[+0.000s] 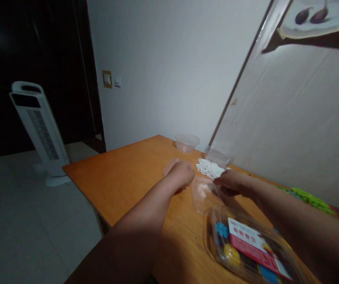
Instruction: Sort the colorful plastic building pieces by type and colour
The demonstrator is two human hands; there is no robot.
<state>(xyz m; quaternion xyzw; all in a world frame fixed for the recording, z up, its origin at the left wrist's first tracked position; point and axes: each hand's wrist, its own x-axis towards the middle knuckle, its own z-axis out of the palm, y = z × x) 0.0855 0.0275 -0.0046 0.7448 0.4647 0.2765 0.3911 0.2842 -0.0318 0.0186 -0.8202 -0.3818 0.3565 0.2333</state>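
Note:
My left hand (183, 174) is closed beside the upper left corner of a shallow clear plastic tray (200, 199) lying on the table. Another clear plastic piece (169, 166) shows just behind that hand, partly covered by it. My right hand (231, 182) has its fingers drawn together at the tray's upper right corner, next to a white lacy openwork piece (209, 169). What either hand grips, if anything, is hidden by the fingers.
On the wooden table (122, 169) stand a clear bowl (186, 142), stacked clear containers (218, 157) by the wall, and a labelled clear box (246, 244) with blue and yellow pieces, under my right forearm. Green items (308, 199) lie right. A tower fan (41, 130) stands left.

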